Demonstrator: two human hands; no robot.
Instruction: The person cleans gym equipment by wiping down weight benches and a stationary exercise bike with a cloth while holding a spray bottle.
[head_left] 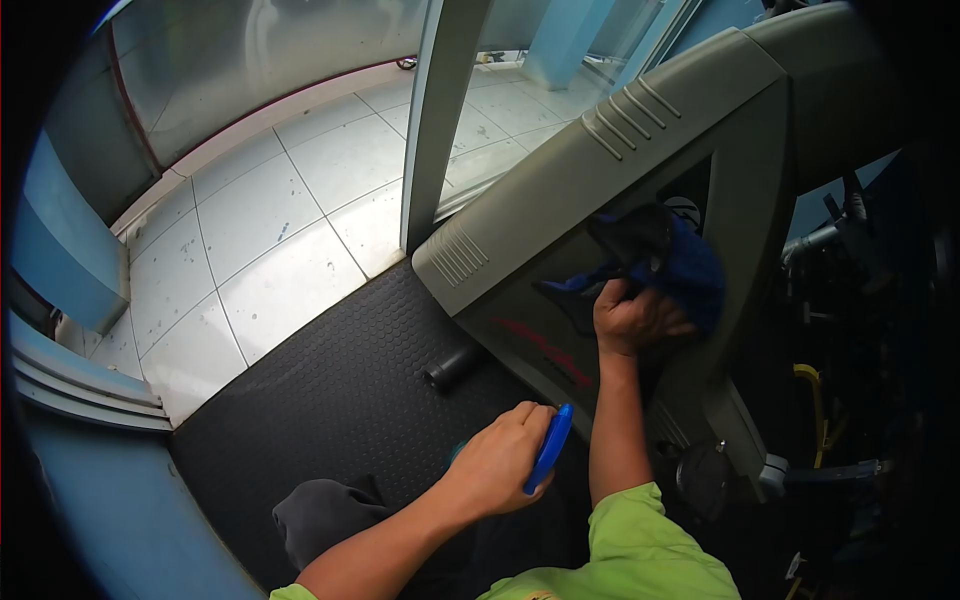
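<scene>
My left hand (503, 460) is closed around what looks like a spray bottle with a blue top (548, 452). Most of the bottle is hidden by the hand, and a bit of teal shows beside the wrist. Higher up and to the right, my right hand (640, 322) grips a dark blue cloth (690, 270) and presses it against the side of a large grey exercise machine (560, 205). The cloth is bunched, slightly blurred, and drapes over the recessed dark part of the housing. Red lettering (543, 352) shows on the panel to the left of this hand.
A black tubular foot (452, 368) sticks out from the machine over the black rubber mat (330, 400). At left, a sliding-door frame (425, 130) borders white floor tiles (270, 220). More dark equipment with a yellow part (815, 410) stands at right.
</scene>
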